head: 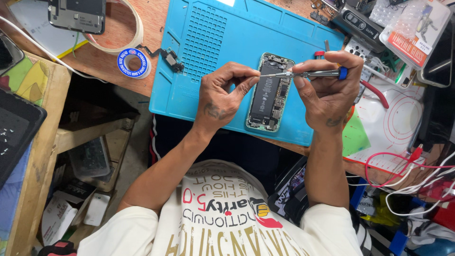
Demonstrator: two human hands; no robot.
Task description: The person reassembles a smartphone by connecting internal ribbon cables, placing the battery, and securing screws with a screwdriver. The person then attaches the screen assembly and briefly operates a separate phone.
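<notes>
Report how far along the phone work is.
Done: the phone lies opened on the blue mat, battery and boards exposed. In hand: the right hand holds a screwdriver; the left hand pinches its tip. Left: the phone remains uncovered.

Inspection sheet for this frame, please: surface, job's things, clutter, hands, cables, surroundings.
Surface: blue mat on a wooden bench.
Job's things: opened phone lying flat on the mat, internals exposed; screwdriver held level above it.
Clutter: solder spool, small loose part, tape roll, second phone, red-handled tool, packaged item.
Hands: left hand pinches at the screwdriver tip; right hand grips the shaft.
Cables: red wire and white wires at right; white cable at left.
Surroundings: wooden shelf, boxes below.
</notes>
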